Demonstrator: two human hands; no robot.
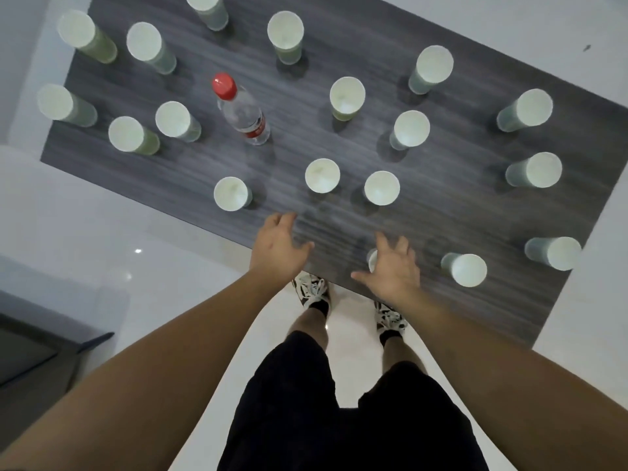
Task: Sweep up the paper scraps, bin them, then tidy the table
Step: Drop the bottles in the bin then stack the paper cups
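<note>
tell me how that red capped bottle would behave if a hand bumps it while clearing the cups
The bottle stands upright, tall and narrow, so a knock near its red cap would probably tip it. Its clear round body suggests it would roll once down. It looks like thin plastic, likely light unless full; the fill level is unclear.

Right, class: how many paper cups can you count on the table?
18 cups. Six left of the bottle. Six across the middle. Five toward the right end. One partly hidden behind the right hand.
</note>
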